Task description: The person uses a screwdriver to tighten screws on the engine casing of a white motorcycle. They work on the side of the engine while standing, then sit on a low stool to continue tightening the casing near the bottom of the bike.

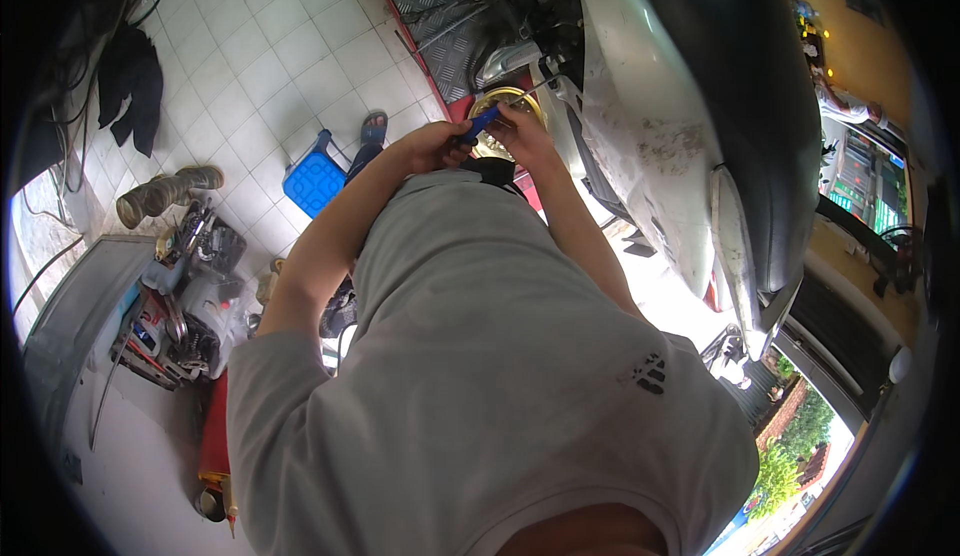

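Note:
My left hand (440, 143) and my right hand (520, 132) are close together in front of my waist, both closed on a blue tool (481, 122) with what looks like a thin dark shaft; its exact kind is unclear. Just behind them is a gold wheel rim (530, 102), partly hidden by my hands. To the right stands a scooter with a dirty white body (655, 136) and a long black seat (750, 136).
A red-edged metal-plate platform (432, 44) lies ahead. On the tiled floor (260, 36) are a blue stool (312, 178) and boots (165, 194). At the left are a cart with tools (75, 286) and black cloth (130, 66). Another person (840, 106) is at the upper right.

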Demonstrator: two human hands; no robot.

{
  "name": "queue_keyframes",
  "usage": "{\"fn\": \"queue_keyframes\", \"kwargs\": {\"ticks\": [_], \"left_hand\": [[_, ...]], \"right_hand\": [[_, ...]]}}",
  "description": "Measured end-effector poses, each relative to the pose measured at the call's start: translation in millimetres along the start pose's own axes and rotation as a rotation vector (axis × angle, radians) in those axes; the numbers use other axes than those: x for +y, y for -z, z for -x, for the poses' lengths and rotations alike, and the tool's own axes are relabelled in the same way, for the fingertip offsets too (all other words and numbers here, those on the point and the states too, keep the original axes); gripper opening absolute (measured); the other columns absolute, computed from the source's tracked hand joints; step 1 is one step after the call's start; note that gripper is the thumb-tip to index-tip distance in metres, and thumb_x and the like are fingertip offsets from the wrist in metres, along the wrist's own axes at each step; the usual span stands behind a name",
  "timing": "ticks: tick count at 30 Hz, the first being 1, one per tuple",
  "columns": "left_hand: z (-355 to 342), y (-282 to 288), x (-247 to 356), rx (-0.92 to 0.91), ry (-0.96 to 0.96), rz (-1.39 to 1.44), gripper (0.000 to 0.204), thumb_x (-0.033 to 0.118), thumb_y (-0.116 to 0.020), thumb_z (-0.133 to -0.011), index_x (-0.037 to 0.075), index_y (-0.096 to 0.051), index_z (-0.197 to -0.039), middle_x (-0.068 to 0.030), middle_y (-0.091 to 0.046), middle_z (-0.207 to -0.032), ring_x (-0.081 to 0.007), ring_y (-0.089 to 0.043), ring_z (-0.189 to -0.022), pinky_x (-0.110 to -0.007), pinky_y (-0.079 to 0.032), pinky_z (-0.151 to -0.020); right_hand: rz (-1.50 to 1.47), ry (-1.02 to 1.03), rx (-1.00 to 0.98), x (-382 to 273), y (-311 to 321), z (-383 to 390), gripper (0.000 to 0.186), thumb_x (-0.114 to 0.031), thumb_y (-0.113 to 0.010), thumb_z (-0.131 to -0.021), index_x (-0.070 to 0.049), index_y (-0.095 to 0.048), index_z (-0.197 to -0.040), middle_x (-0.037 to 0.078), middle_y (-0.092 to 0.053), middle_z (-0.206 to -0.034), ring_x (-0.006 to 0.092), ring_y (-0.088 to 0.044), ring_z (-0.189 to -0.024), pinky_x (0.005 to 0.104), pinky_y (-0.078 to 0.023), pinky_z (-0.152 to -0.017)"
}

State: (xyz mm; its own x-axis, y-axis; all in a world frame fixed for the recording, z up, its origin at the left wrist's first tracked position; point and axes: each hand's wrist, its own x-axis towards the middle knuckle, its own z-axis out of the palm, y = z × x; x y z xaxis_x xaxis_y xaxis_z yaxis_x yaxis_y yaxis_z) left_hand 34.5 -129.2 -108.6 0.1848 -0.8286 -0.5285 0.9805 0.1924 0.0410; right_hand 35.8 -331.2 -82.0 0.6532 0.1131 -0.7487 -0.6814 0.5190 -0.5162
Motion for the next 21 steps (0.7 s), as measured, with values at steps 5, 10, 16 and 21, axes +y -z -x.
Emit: {"fn": "queue_keyframes", "kwargs": {"ticks": [5,10,16,21], "left_hand": [[-4,-8,-4,0.0,-0.035,-0.079,0.03,0.036,-0.045,-0.096,0.009,-0.049,-0.084,0.0024,-0.044,-0.067,-0.0064,-0.035,-0.054,-0.021,-0.029,-0.046],[2,-3,-5,0.054,-0.069,-0.072,0.029,0.033,-0.041,-0.097,0.008,-0.047,-0.083,0.003,-0.04,-0.065,-0.0075,-0.033,-0.052,-0.022,-0.027,-0.046],[-2,-10,-1,0.027,-0.044,-0.045,0.023,0.031,-0.045,-0.096,0.012,-0.042,-0.086,0.0014,-0.039,-0.065,-0.0078,-0.033,-0.053,-0.02,-0.028,-0.046],[6,-17,0,0.075,-0.064,-0.01,0.02,0.03,-0.043,-0.097,0.012,-0.042,-0.088,0.002,-0.038,-0.065,-0.0072,-0.033,-0.054,-0.02,-0.028,-0.046]], "right_hand": [[0.698,0.471,0.845,0,11,-5,0.028,-0.023,-0.074,-0.07,0.002,-0.061,-0.074,0.012,-0.066,-0.073,0.0207,-0.064,-0.061,0.0332,-0.05,-0.057],[1.123,0.938,0.584,-50,-39,12,0.018,-0.014,-0.069,-0.068,0.0,-0.062,-0.077,0.015,-0.064,-0.076,0.0292,-0.063,-0.069,0.0359,-0.05,-0.065],[1.883,1.071,0.007,-96,-66,-25,0.029,-0.029,-0.066,-0.07,-0.006,-0.066,-0.087,0.012,-0.064,-0.094,0.0297,-0.055,-0.104,0.0427,-0.04,-0.093],[2.239,0.567,-0.13,-103,-81,-53,0.04,-0.045,-0.059,-0.072,-0.006,-0.07,-0.077,0.016,-0.065,-0.075,0.0335,-0.063,-0.081,0.0421,-0.047,-0.077]]}}
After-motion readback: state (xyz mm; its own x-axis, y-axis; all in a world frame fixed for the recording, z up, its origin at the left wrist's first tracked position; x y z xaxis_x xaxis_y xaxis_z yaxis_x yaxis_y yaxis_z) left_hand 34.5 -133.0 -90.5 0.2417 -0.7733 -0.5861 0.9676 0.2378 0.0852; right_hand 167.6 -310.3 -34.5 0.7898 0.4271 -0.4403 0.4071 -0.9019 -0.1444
